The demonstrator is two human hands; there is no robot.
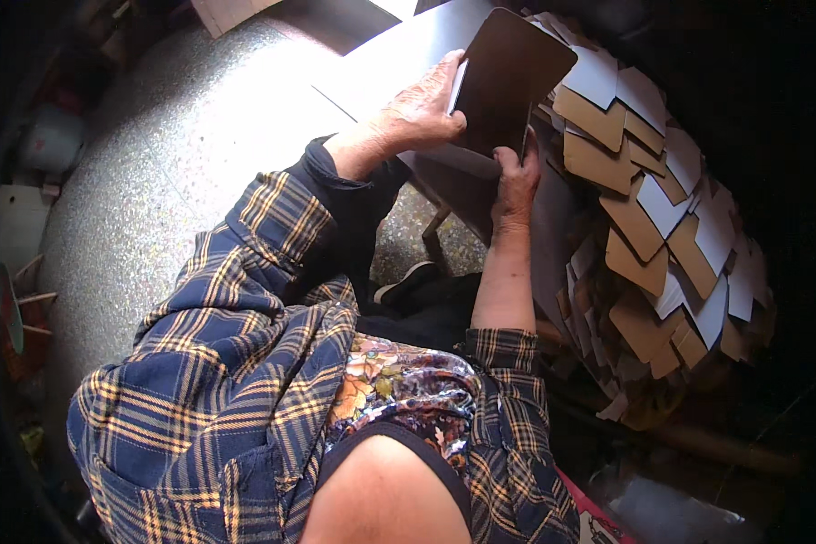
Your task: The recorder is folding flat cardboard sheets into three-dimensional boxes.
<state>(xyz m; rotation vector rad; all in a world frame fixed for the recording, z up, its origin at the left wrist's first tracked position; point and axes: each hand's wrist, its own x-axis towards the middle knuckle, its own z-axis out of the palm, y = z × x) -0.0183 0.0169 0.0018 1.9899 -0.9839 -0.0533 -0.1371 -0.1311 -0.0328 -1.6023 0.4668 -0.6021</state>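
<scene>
A brown cardboard piece (508, 72) with rounded corners is raised, tilted, over the table. My left hand (426, 104) is closed on its left edge, where a strip of white shows by the fingers. On the lower right edge, my right hand (517, 177) grips it between thumb and fingers. Whether it is one sheet or several together I cannot tell. Close by on the right rises a big heap of loose cardboard pieces (598, 118), some brown side up and some white.
The pale, shiny table top (399, 54) lies under and beyond my hands, brightly lit at left. Speckled floor (145, 181) stretches to the left. Below the table edge are a table leg (435, 222) and a dark shoe (406, 281). Dim clutter lines the far left.
</scene>
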